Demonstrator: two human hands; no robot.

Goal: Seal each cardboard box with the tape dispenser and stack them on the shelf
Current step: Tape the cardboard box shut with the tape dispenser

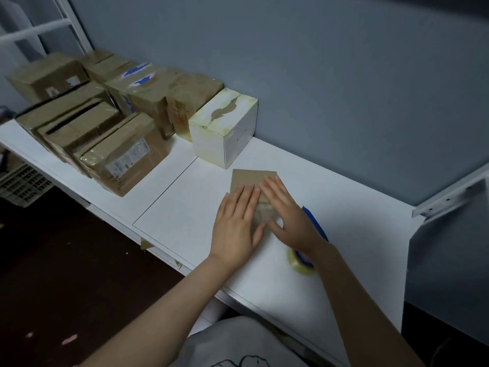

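A small flat brown cardboard box [250, 178] lies on the white table [180, 215], with glossy tape across its near part. My left hand [236, 226] lies flat on the box's left side, fingers straight. My right hand [288, 211] presses flat on its right side, fingers spread. The blue tape dispenser [316, 223] with its roll of clear tape [300, 263] rests on the table just right of and behind my right wrist, partly hidden by the arm.
Several taped brown boxes [124, 154] are packed together at the table's far left. A white box [225, 128] stands by the grey wall. A white metal shelf bracket [449, 197] juts out at right. A grey crate [23, 184] sits on the dark floor.
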